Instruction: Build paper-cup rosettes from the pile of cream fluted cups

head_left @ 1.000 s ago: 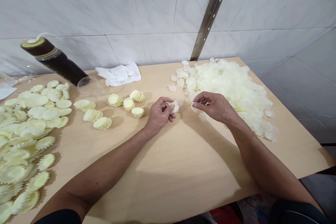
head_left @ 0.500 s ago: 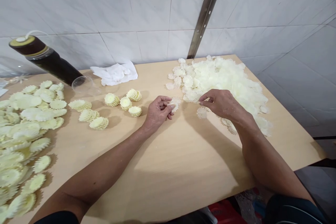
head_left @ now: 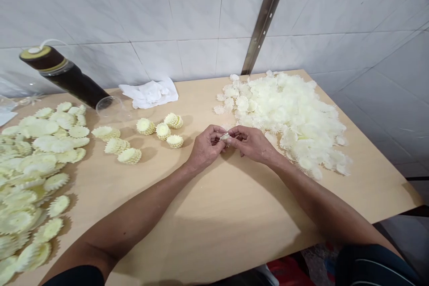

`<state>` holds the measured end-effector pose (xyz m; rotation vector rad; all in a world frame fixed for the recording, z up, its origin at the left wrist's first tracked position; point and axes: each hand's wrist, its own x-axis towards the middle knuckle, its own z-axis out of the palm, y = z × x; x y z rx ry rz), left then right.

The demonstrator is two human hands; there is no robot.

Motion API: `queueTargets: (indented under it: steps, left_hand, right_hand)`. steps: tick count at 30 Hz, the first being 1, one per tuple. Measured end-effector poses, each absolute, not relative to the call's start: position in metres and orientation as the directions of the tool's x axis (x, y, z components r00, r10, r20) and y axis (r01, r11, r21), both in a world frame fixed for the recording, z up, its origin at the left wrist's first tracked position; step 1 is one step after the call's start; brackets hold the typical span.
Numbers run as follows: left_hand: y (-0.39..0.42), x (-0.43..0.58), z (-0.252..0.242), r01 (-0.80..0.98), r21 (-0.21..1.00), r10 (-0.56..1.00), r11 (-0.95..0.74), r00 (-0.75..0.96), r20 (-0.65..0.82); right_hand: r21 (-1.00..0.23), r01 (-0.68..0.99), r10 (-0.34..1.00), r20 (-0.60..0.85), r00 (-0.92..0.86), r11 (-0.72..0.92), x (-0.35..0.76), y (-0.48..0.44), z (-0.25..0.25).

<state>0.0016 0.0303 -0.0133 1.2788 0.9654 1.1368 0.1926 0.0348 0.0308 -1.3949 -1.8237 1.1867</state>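
My left hand [head_left: 208, 145] and my right hand [head_left: 250, 143] meet over the middle of the table, fingertips almost touching. Between them are pale, scalloped flower-shaped discs [head_left: 225, 136], mostly hidden by the fingers; how many I cannot tell. Both hands are closed in a pinch on these discs. To the right of my right hand spreads a loose heap of thin, translucent flower-shaped discs [head_left: 295, 111]. Left of my left hand stand several short stacks of such discs [head_left: 163, 131].
Thicker yellowish flower discs [head_left: 36, 161] are heaped at the left. Behind them a dark bottle [head_left: 75, 80] leans beside a clear plastic cup [head_left: 109, 106]. Crumpled white tissue [head_left: 150, 93] lies near the tiled wall. A metal bracket [head_left: 264, 22] rises at the table's back edge.
My right hand has moved left from the edge of the translucent heap to meet my left hand. The left hand still holds its disc in about the same place.
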Motion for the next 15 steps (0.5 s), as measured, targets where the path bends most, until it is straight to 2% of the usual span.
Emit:
queueTargets:
  steps: [6, 10, 15]
  left_hand:
    - [0.0290, 0.0008, -0.0116, -0.043, 0.998, 0.976, -0.048, 0.209, 0.056]
    - [0.0295, 0.0001, -0.0070, -0.037, 0.999, 0.982, 0.004, 0.187, 0.003]
    - [0.0292, 0.0002, -0.0054, -0.033, 0.999, 0.987, -0.008, 0.160, 0.013]
  right_hand:
    - [-0.859, 0.499, 0.981, 0.020, -0.192, 0.115, 0.1913, 0.0359, 0.0280]
    - [-0.840, 0.534, 0.983, -0.008, -0.186, 0.094, 0.1932, 0.0359, 0.0293]
    - [-0.872, 0.479, 0.973, -0.017, -0.231, 0.099, 0.1921, 0.0341, 0.0273]
